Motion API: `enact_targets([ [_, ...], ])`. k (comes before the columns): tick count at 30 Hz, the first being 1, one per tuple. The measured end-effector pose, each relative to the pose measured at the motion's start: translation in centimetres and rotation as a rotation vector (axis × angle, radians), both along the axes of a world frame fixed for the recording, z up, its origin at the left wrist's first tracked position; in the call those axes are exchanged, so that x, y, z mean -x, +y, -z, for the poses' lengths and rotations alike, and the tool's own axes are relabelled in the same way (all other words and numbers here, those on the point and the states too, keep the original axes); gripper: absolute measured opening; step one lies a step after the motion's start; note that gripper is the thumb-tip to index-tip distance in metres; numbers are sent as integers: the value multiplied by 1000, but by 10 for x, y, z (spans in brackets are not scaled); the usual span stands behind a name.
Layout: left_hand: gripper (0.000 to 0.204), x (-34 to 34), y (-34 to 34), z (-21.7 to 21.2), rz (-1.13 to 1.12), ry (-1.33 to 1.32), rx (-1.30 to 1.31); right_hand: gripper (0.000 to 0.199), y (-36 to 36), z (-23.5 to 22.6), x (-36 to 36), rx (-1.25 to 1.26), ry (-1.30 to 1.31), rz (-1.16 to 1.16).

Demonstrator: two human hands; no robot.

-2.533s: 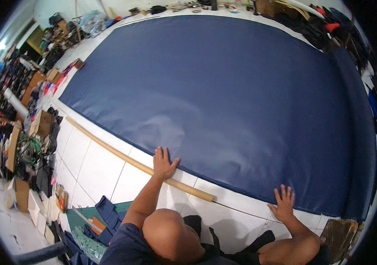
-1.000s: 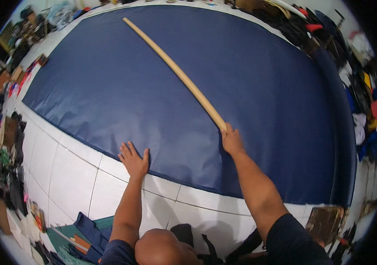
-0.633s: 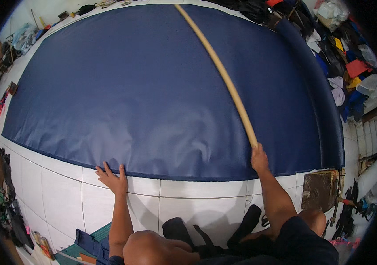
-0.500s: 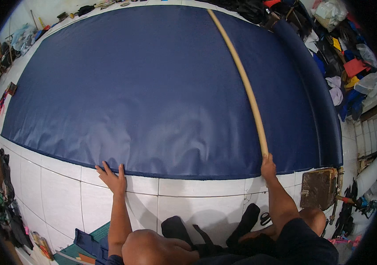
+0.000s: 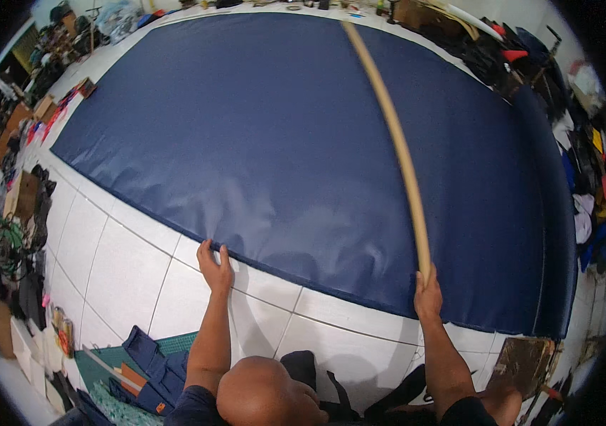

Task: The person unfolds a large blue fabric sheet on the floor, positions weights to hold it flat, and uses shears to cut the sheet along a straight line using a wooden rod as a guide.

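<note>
A large dark blue vinyl-like sheet point(image 5: 246, 128) lies spread over the tiled floor, with low wrinkles along its near side. At the sheet's near edge, left of the middle, my left hand point(image 5: 215, 266) has its fingers bent on the edge, thumb a little apart from them. My right hand point(image 5: 428, 295) is wrapped around the near end of a long pale wooden stick point(image 5: 401, 153). The stick runs across the sheet from the near edge to the far edge and looks bowed in this view. Along the right, the sheet ends in a thick roll point(image 5: 555, 234).
White floor tiles point(image 5: 129, 259) border the near edge. A green cutting mat point(image 5: 93, 366) with folded dark blue cloth point(image 5: 164, 369) lies at lower left. A worn brown board point(image 5: 523, 362) sits by the roll's near end. Clutter lines both sides and the far wall.
The view has swung, so the sheet's near edge now slants down to the right. My left hand's fingers have drawn closer together at the edge. My right hand still holds the stick.
</note>
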State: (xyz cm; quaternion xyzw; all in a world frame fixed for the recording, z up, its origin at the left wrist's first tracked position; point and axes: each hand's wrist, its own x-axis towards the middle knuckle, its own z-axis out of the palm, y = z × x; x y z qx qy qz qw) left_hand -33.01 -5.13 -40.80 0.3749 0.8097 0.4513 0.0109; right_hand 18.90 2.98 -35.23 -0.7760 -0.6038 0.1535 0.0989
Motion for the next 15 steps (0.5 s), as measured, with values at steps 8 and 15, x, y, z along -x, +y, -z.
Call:
enact_targets([
  [8, 36, 106, -11, 16, -376, 207, 102, 61, 71, 3, 186, 15, -23, -757],
  [15, 49, 187, 6, 27, -771, 91, 586, 61, 36, 9, 324, 68, -23, -1168],
])
